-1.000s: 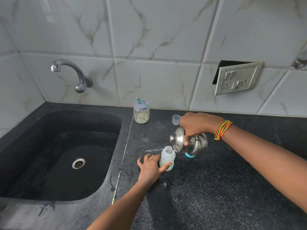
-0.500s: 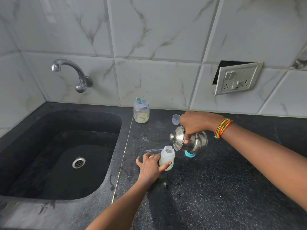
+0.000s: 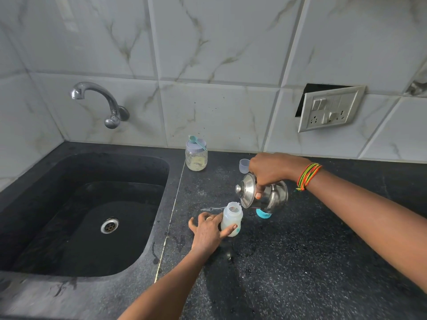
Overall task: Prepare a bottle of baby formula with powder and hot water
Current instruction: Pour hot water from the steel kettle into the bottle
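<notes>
A small translucent baby bottle [image 3: 231, 218] stands uncapped on the black counter [image 3: 288, 262]. My left hand [image 3: 208, 230] holds its lower part, thumb across the front. My right hand [image 3: 269, 170] grips a steel kettle [image 3: 265, 194], tipped to the left with its spout over the bottle's mouth; a thin stream of water falls in. The bottle's teal cap [image 3: 263, 214] lies behind the kettle, partly hidden. A jar of formula powder [image 3: 196, 155] with a teal scoop [image 3: 196, 140] on its lid stands at the back.
A black sink [image 3: 76, 215] with a steel drain fills the left; a tap [image 3: 101, 100] juts from the tiled wall above it. A small clear cup [image 3: 244, 165] sits behind my right hand. A socket plate [image 3: 330, 108] hangs on the wall. Water is spilled beside the bottle.
The kettle has tipped a little further over the bottle's mouth. My left hand stays on the bottle in the same place.
</notes>
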A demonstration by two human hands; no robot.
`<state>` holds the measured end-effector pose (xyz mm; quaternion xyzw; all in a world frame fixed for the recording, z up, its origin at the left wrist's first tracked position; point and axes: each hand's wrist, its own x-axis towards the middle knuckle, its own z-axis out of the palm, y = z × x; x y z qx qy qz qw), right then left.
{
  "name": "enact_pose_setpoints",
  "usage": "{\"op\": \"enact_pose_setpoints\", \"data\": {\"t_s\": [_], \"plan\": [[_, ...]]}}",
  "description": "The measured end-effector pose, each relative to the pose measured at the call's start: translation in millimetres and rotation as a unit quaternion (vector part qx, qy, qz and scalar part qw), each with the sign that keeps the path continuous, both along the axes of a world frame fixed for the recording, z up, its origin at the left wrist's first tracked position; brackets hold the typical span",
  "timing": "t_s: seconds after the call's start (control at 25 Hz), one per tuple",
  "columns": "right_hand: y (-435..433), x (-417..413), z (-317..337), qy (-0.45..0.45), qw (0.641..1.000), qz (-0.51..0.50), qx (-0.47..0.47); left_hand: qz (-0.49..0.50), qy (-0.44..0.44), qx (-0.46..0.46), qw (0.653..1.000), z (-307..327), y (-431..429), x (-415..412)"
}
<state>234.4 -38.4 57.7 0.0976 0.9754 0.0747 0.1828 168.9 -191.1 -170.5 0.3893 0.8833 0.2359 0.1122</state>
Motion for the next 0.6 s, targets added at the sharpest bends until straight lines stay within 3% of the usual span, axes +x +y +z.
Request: {"op": "enact_pose_setpoints", "data": {"t_s": [0.6], "plan": [[-1.2,-0.8,12.9,-0.003,1.0,0.003,0.008,0.006,-0.001,-0.012,1.0,0.9,0.0,0.2]]}}
